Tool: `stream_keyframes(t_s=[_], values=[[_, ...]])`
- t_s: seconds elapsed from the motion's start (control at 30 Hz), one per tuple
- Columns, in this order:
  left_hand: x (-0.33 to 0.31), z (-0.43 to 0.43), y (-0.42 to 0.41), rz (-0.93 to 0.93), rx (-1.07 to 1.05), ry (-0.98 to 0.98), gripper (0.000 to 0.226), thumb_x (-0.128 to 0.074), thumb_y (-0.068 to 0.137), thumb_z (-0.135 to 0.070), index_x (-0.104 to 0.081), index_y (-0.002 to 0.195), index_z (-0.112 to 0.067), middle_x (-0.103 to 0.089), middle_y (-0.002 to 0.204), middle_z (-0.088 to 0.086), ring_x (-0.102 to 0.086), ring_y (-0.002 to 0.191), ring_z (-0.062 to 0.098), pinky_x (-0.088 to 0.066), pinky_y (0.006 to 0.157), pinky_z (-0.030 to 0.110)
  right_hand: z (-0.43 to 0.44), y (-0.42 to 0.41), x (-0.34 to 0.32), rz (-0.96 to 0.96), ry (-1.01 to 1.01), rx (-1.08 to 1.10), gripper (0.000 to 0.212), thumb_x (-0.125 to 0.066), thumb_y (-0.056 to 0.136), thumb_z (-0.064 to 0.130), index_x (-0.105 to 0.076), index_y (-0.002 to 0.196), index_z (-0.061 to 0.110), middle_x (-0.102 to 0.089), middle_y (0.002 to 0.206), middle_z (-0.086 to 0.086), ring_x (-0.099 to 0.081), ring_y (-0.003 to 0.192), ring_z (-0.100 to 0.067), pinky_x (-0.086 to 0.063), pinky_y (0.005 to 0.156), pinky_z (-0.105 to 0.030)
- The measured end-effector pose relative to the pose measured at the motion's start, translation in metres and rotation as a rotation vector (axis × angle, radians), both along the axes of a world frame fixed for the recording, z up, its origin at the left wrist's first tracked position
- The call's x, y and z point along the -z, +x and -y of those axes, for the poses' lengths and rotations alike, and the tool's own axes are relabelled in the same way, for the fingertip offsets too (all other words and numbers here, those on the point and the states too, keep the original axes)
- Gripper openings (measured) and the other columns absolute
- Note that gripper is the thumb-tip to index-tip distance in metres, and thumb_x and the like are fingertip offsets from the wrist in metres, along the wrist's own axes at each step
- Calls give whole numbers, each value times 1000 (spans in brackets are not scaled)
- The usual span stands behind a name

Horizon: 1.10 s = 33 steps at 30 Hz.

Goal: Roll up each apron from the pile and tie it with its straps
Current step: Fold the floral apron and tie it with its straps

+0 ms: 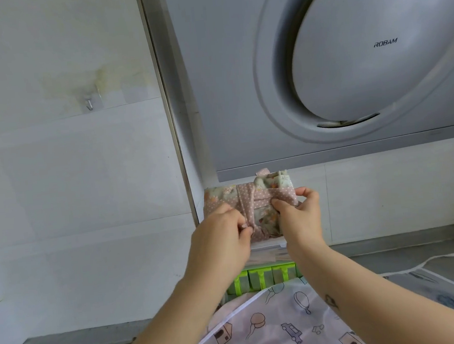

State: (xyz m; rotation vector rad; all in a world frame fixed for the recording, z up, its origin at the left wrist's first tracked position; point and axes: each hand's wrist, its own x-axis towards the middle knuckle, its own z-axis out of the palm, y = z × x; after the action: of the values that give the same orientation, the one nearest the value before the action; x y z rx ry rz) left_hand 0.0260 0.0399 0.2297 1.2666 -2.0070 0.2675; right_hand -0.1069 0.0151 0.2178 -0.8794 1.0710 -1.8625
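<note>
— What has hold of the apron?

— Both. The left grip [220, 233] pinches the dotted strap [246, 200] between thumb and curled fingers, just where it crosses the front of the rolled apron [266, 219]. To its right, the right grip [299, 214] clasps the roll's far end, thumb in front, fingers over the top. The roll hangs in the air between them, above the counter [381, 259], touching nothing else that I can see.

— How will it handle?

— Light and soft, I'd judge: thin cloth, easily squashed, nothing to break. A roll like that may spring loose once the pressure goes, so one grip should squeeze the bundle's body while the other draws the strap. The strap is the place to pull. It looks narrow, flat and not slippery, so a pinch close to the roll should do.

— And the rest of the pile?

— Below both grips a printed apron [263, 332] lies flat. Right of the right grip lies what seems a clear one [451, 269]. It looks slick and may need a firmer squeeze.
</note>
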Motion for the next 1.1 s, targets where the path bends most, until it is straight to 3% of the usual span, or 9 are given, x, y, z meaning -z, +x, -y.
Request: stream_keyframes(t_s=[0.27,0.4,0.5,0.6,0.7,0.77,0.83,0.93,1.1], values=[[-1,4,-9,17,-83,149,11,-51,96,-25,-53,86,-20,-50,90,-3,-51,78,16,-37,64,28,-3,3,4,76,-33,100,33,-55,91,3,-36,87,29,-57,80,-2,-58,75,-20,-52,80,-46],[15,8,-8,-317,11,358,8,-47,98,-26,-52,92,-24,-45,106,0,-51,80,9,-46,72,26,-5,8,9,269,23,80,28,-58,91,5,-39,100,24,-57,87,-3,-60,80,-18,-53,77,-39],[27,8,-9,-643,98,477,10,-48,98,-28,-54,89,-28,-35,113,-2,-56,90,11,-57,83,39,-5,2,10,273,25,-19,35,-61,89,5,-39,111,22,-61,97,-7,-64,90,-23,-55,81,-42],[28,7,-5,-719,125,376,9,-52,96,-27,-54,88,-30,-33,107,-12,-57,95,11,-54,89,40,-9,-8,8,-124,-91,-70,46,-64,87,9,-35,119,26,-59,107,-3,-64,93,-18,-56,82,-42],[22,7,0,-682,120,244,9,-55,94,-22,-53,88,-27,-31,109,-6,-54,94,5,-54,89,40,-10,-20,9,-640,-149,178,67,-75,79,22,-33,131,20,-40,123,-2,-49,109,-17,-43,95,-35],[18,5,2,-594,97,156,7,-57,94,-18,-53,90,-23,-31,112,-3,-51,89,1,-52,88,27,-16,-27,4,-914,-220,449,77,-78,73,30,-36,135,14,-36,128,-10,-39,116,-25,-33,95,-33],[13,3,2,-468,75,78,5,-57,93,-16,-54,92,-19,-30,112,-2,-49,82,-3,-42,79,4,-23,-26,-9,-1259,-419,536,68,-69,74,40,-44,132,18,-43,127,-9,-42,111,-28,-34,91,-37],[13,2,-1,-333,76,11,5,-58,92,-12,-57,97,-10,-30,110,-4,-46,78,2,-33,72,-3,-28,-19,-29,-1606,-404,137,45,-60,83,42,-55,124,22,-49,125,4,-56,101,-25,-47,82,-38],[18,0,-5,-306,103,67,6,-54,95,-17,-53,89,-15,-35,106,-4,-47,84,3,-32,73,-1,-16,-28,-43,-1644,-148,-229,21,-65,85,38,-56,90,21,-52,83,8,-48,77,-15,-38,65,-25]])
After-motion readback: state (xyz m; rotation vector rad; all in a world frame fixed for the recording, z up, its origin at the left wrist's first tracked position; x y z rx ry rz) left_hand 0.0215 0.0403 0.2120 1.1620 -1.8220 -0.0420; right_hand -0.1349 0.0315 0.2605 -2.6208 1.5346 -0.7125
